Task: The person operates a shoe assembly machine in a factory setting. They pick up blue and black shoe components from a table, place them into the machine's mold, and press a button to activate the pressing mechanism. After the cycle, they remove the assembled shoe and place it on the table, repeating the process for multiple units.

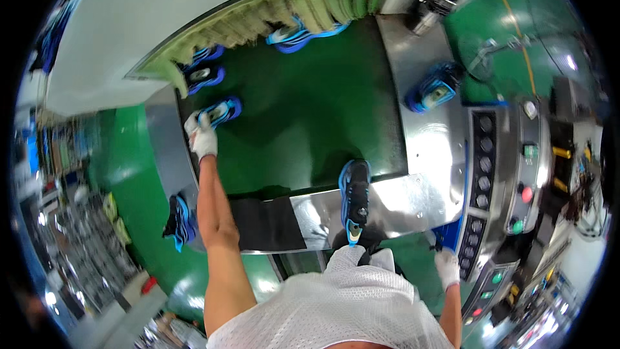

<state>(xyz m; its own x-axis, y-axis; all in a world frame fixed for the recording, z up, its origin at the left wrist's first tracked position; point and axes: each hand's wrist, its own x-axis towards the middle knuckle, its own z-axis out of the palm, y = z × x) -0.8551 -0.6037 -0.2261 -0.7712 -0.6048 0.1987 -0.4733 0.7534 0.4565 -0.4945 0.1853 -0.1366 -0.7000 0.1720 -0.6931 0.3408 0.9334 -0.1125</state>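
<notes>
My left hand (203, 137), in a white glove, is closed on the near end of a black-and-blue sneaker (223, 112) at the left side of the green conveyor belt (310, 103). My right hand (447, 267), also gloved, is low at the right beside a blue-edged recess (450, 234). Its fingers are closed round a thin dark-handled tool (434, 243) whose kind is too blurred to tell. Another sneaker (356, 194) lies on the metal front edge, close to my body.
Several more sneakers (205, 76) sit by the fringed curtain (271, 13). One sneaker (434, 88) rests on the right metal ledge, another (179, 222) at the lower left. A steel canister (434, 5) stands at the back right. Control panels (483, 161) with knobs line the right.
</notes>
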